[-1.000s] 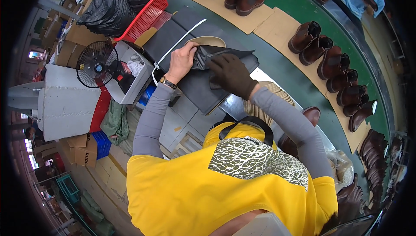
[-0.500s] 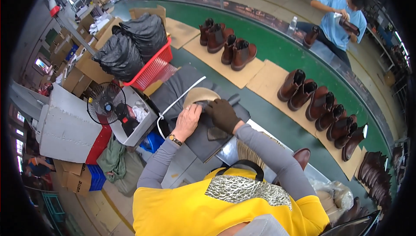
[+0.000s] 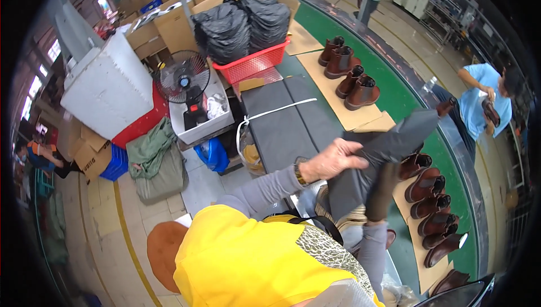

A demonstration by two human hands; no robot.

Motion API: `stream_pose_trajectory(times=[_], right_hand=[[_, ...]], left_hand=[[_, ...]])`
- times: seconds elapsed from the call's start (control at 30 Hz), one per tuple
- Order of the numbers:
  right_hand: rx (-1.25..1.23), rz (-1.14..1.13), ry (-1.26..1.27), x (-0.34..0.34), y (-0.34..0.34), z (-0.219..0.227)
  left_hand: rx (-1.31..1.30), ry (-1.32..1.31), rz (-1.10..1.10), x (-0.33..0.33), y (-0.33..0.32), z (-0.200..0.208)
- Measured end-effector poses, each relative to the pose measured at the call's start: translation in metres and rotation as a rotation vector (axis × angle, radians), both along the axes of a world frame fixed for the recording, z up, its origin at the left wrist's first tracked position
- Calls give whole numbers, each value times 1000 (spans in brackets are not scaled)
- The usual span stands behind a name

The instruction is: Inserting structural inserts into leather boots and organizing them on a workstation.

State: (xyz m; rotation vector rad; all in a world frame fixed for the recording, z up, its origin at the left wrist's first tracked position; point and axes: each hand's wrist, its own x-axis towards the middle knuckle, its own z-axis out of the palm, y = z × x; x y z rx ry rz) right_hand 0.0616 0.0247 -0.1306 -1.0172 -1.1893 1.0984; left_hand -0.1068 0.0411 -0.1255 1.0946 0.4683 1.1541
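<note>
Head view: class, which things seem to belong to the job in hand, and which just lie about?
Seemingly in use:
black sheet, at the left hand and gloved right hand
black stack under white strap

Seemingly just about:
fan
red basket
green cloth bundle
brown boots, role unclear

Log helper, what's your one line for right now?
left hand: bare, at black sheet | right hand: gloved, blurred, against black sheet | around: brown boots, red basket

A yellow top (image 3: 242,250) with a dark-and-white crackle-patterned panel (image 3: 331,252) is worn with close-fitting grey sleeves (image 3: 260,192). The left hand (image 3: 335,160) has a dark-and-gold watch (image 3: 300,172) at its wrist; a dark brown glove (image 3: 378,202) covers the right hand (image 3: 384,190).
</note>
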Motion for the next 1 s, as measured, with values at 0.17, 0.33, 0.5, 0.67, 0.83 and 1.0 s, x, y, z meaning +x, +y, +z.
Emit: stream_pose_trajectory(times=[0.17,0.33,0.5,0.67,0.83,1.0], right_hand=[[8,112,431,28,-23,42],[34,70,-199,41,-43,20],[-11,133,-156,27,-53,57],[36,266,-110,76,-49,25],[403,-108,-348,37,-58,45],[398,143,-471,37,-61,54]], left_hand=[[249,299,17,21,0,0],[1260,635,666,44,-23,37],[607,286,311,41,-24,52],[879,372,417,48,-24,64],[1015,485,681,45,-22,64],[447,202,288,68,-32,37]])
